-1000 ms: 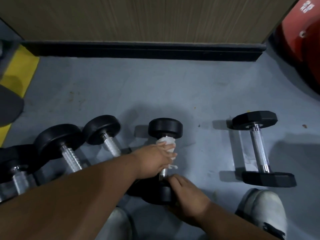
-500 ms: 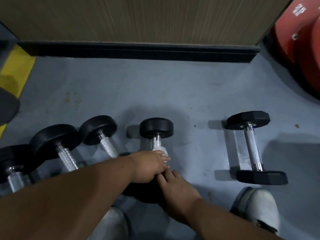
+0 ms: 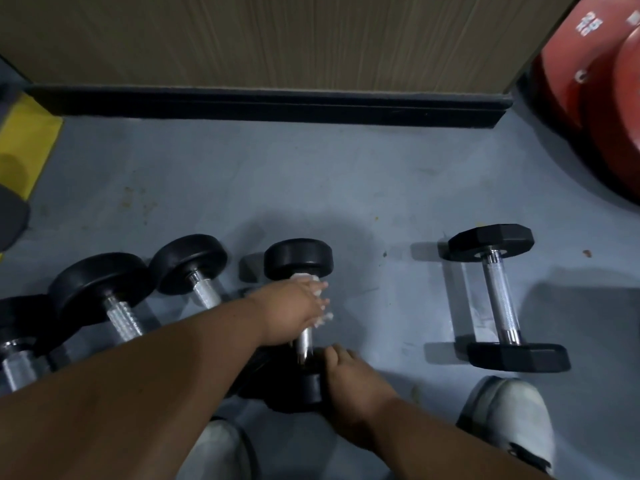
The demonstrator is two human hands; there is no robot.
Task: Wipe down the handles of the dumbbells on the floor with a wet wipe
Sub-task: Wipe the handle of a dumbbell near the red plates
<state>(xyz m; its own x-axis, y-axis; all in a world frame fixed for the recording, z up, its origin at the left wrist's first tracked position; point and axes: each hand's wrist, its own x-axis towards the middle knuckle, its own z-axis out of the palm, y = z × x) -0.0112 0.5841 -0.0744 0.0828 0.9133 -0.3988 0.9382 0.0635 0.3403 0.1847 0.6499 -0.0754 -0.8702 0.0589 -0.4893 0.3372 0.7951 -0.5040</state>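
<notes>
A round-headed black dumbbell [image 3: 298,259] lies on the grey floor in the middle of the view, with its chrome handle [image 3: 304,344] running toward me. My left hand [image 3: 289,315] grips the far part of that handle through a white wet wipe [image 3: 320,304]. My right hand [image 3: 353,389] rests on the near black head [image 3: 298,389] and holds it steady. A hex-headed dumbbell [image 3: 502,299] lies apart to the right. Three more round dumbbells [image 3: 188,263] lie side by side to the left.
A wood-panelled wall with a black skirting board [image 3: 270,103] closes the far side. Red weight plates [image 3: 588,74] lean at the upper right. A yellow floor marking [image 3: 24,147] is at the far left. My white shoes [image 3: 512,420] stand at the bottom.
My left hand slid the wipe toward the near head half a second ago and has now moved back up the handle toward the far head. My right hand stays on the near head.
</notes>
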